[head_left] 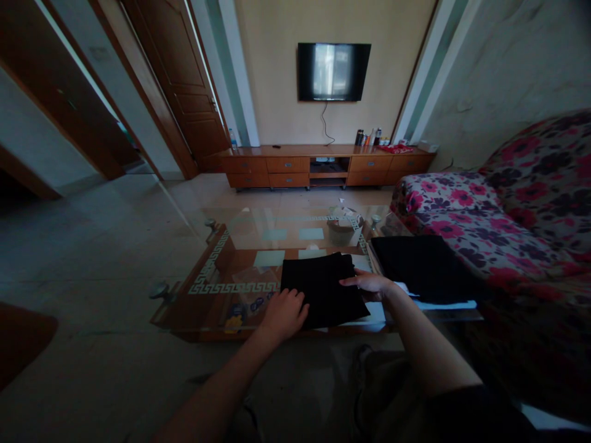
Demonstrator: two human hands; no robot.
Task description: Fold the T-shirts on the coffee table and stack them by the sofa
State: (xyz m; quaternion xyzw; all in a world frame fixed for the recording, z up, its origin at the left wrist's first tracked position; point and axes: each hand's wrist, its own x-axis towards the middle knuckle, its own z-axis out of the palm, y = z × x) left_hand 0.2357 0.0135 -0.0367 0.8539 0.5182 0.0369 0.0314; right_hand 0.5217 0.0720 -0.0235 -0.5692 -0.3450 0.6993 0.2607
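Observation:
A black folded cloth (323, 289) lies on the glass table (203, 314), partly over white sheets. My left hand (286, 312) rests on its left edge, fingers slightly spread and lying flat. At the cloth's right edge, my right hand (372, 285) grips it, thumb on top and the other fingers partly hidden beneath or behind the edge. A second, larger black cloth (420, 267) is to the right of my right hand, on top of white sheets.
A flower-patterned sofa (466, 194) borders the table on the right. Beyond the table are a bin (341, 232), a low wooden cabinet (286, 165) with bottles, and a wall television (333, 72). Blue and yellow items (234, 317) show through the glass at left.

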